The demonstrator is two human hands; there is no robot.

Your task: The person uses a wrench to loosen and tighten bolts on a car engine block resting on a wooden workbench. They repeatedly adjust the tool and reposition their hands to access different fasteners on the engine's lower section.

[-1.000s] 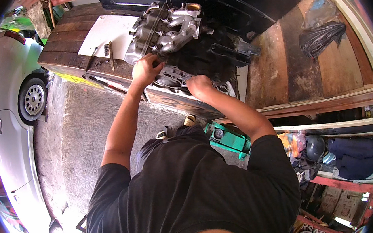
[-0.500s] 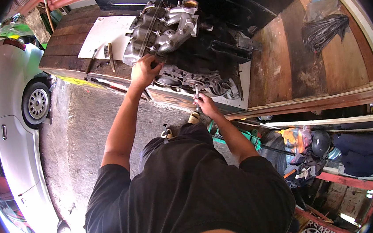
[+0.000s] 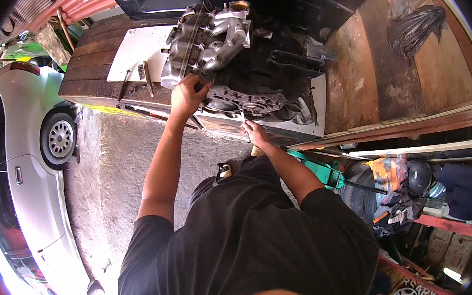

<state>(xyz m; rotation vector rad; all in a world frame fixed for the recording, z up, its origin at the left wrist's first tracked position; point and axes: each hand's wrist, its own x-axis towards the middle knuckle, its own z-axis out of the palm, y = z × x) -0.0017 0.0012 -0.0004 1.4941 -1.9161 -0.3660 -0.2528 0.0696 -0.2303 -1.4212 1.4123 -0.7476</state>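
Dark wooden bench (image 3: 91, 64) beneath grimy, silver-grey engine (image 3: 183, 50) (right hand (image 3: 254, 133) clasping metal tool (image 3: 243, 116); left hand (image 3: 187, 95), grip unclear).

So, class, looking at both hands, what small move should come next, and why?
Probably a short turn of the silver metal wrench: the right hand grips its lower part, its upper end appears to meet the grey metal engine casting, and the left hand sits by the silver metal engine cover.

Left arm (image 3: 159, 171) stretched forward, left hand (image 3: 187, 95) farther out, fingers (image 3: 201, 87) curled; right arm (image 3: 289, 168) angled inward, right hand (image 3: 255, 133) clenched.
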